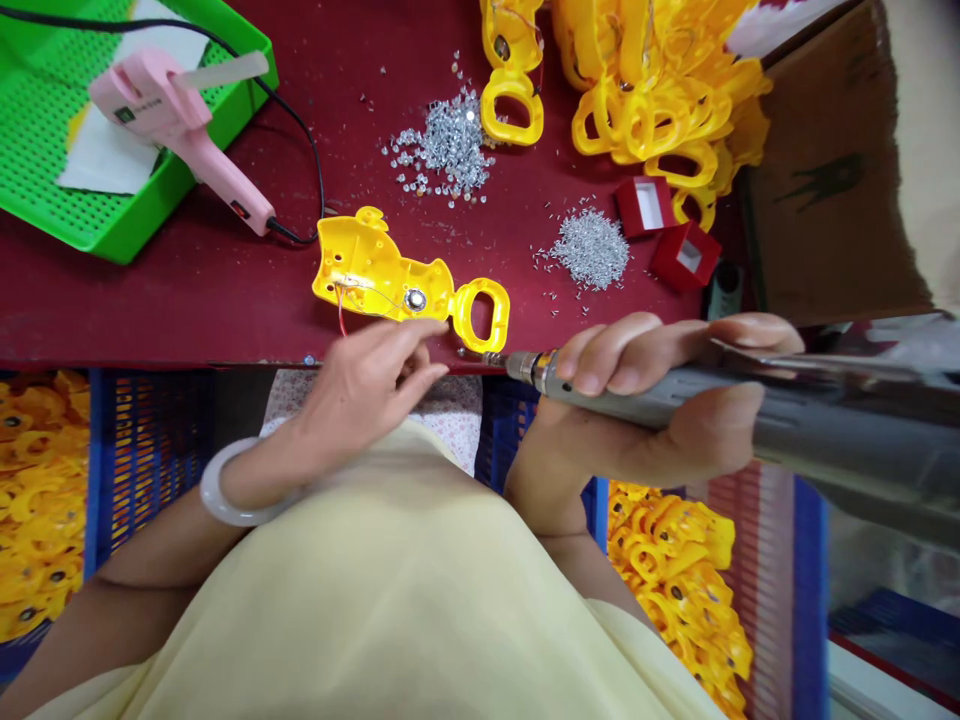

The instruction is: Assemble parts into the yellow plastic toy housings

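A yellow plastic shell half (382, 270) with a ring-shaped handle lies hollow side up near the table's front edge. Inside it are a round metal-rimmed part (415, 299) and thin wires, one of them red. My left hand (371, 385) is at the shell's near edge, index finger and thumb apart, the other fingers curled under; whether it touches the shell I cannot tell. In my right hand (660, 385) is a grey electric screwdriver (825, 430), held sideways with its bit pointing left, close by the handle ring.
Behind the shell are piles of small silvery parts (454, 145) and screws (592, 248). Two red boxes (686, 255), heaped yellow shells (652, 90) and a cardboard box (832, 170) stand right. A pink glue gun (180, 130) rests across a green basket (142, 225); its black cord trails over the table.
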`<state>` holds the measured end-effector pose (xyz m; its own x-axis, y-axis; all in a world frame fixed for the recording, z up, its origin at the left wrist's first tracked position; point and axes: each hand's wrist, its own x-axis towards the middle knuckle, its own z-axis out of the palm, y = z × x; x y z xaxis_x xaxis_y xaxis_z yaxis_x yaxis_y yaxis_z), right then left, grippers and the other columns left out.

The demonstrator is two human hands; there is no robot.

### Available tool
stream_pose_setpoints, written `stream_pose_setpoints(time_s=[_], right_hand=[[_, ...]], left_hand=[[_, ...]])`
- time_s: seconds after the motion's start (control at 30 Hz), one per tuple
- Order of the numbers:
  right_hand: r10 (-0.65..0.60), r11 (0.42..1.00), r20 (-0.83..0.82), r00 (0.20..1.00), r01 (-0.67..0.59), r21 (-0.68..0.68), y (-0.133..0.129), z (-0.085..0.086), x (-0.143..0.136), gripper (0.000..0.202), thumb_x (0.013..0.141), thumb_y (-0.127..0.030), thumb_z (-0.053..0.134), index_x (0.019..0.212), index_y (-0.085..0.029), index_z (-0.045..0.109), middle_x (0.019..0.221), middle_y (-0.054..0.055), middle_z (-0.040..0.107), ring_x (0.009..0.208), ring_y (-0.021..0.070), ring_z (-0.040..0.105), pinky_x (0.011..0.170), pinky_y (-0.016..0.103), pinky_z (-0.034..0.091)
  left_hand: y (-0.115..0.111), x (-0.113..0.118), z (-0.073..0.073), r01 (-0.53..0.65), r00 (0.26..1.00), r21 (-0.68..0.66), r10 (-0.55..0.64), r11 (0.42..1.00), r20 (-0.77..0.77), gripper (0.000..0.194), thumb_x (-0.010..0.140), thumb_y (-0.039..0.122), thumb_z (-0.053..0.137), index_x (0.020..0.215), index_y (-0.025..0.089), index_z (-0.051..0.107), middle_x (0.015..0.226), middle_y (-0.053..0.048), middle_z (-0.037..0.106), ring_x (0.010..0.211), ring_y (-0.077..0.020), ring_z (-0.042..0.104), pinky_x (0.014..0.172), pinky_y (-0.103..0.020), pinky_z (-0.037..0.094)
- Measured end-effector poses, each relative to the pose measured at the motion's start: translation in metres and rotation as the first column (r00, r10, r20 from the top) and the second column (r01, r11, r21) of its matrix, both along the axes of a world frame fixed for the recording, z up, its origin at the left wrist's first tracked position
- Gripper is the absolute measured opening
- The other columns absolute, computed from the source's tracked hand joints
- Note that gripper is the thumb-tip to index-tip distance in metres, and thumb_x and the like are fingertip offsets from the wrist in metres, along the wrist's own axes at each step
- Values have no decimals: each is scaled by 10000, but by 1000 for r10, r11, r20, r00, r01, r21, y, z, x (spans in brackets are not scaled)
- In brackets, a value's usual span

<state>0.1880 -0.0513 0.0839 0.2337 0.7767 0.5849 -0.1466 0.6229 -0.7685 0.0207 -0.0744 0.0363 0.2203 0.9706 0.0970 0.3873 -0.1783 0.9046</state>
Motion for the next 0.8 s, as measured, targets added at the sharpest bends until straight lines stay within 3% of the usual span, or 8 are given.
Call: stream_pose_setpoints(time_s=[0.03,0.1,0.17,0.27,0.47,0.7,0.8], right_hand=[[-6,1000,-8,1000,6,9,5,-2,-2,113,861,-366,613,960,-334,568,560,-71,313,400,95,376,411,230,373],[-13,999,-27,1000,14,29,16,-8,-7,104,872,-369,602,959,-340,554,580,-65,296,412,94,378,427,230,370],[-21,999,-26,999,22,25,28,-17,-15,92,887,-371,579,967,-344,541,599,-59,298,423,100,385,440,243,376],[-62,998,42,997,62,-9,48,-32,-29,130,909,-430,542,1002,-348,504,620,-58,321,448,122,423,482,288,411],[-104,993,57,993,107,-47,72,-53,-49,231,887,-501,565,1007,-340,451,615,-71,311,439,128,410,473,304,381],[82,962,184,980,-30,-270,81,-72,-40,450,868,-708,454,1111,-329,450,674,-33,412,631,181,570,618,393,521],[48,966,183,982,1,-260,81,-73,-42,446,862,-709,462,1085,-326,413,669,-40,387,632,189,579,626,413,536]], left_hand=[[8,-8,3,17,986,128,5,992,-167,370,896,360,641,1206,161,604,1006,-89,708,1024,-254,649,936,-408,490],[27,-23,4,105,920,254,3,961,-391,501,876,410,669,1300,169,551,1252,-127,642,1295,-329,508,1105,-521,360],[45,-31,-1,189,858,280,-20,941,-512,620,875,457,661,1391,172,468,1379,-140,567,1414,-356,372,1170,-585,240],[59,-33,-13,248,801,268,-42,931,-597,666,904,480,612,1455,182,385,1414,-138,545,1449,-358,315,1180,-639,166],[60,-29,-20,238,763,199,-56,951,-644,667,895,386,651,1459,157,378,1395,-133,566,1459,-328,314,1211,-615,136],[59,-30,-19,206,841,224,-56,952,-537,691,823,356,741,1421,207,428,1347,-120,597,1435,-337,358,1207,-605,132],[60,-29,-22,175,880,233,-45,957,-474,664,819,378,743,1397,216,458,1320,-116,611,1427,-352,363,1194,-632,123]])
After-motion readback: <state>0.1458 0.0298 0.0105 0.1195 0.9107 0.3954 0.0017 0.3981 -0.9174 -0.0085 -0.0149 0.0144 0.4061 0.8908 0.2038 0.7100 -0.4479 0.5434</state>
